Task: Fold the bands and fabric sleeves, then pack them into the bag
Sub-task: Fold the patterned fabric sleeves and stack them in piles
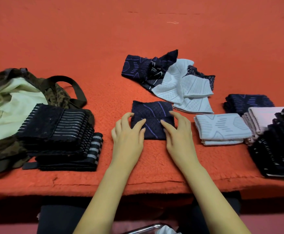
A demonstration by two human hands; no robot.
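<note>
1. Bag [11, 102]: camouflage outside, cream lining, mouth open. Lies at the far left edge of the red blanket [138, 31].
2. Stack of black bands [56, 132]: folded, grey-striped. Set just right of the bag, touching it, near the blanket's front edge.
3. Left hand [127, 132]: fingers bent and spread, with the tips resting on the left part of the navy sleeve. It grips nothing.
4. Navy sleeve [152, 115]: folded to a square, purple line pattern. Lies flat at centre, between the two hands.
5. Right hand [178, 130]: fingers bent and spread, with the tips on the sleeve's right part. It pinches nothing.
6. Loose pile [170, 78]: unfolded navy and pale grey sleeves, tangled. Lies farther back, right of centre.
7. Pale grey sleeve [222, 129]: folded, right of the right hand.
8. Second navy sleeve [249, 102]: folded, lying behind the pale grey one.
9. Pink sleeves [264, 117]: folded, near the right edge.
10. Black striped stack [276, 149]: at the right edge, overlapping the pink sleeves.
</note>
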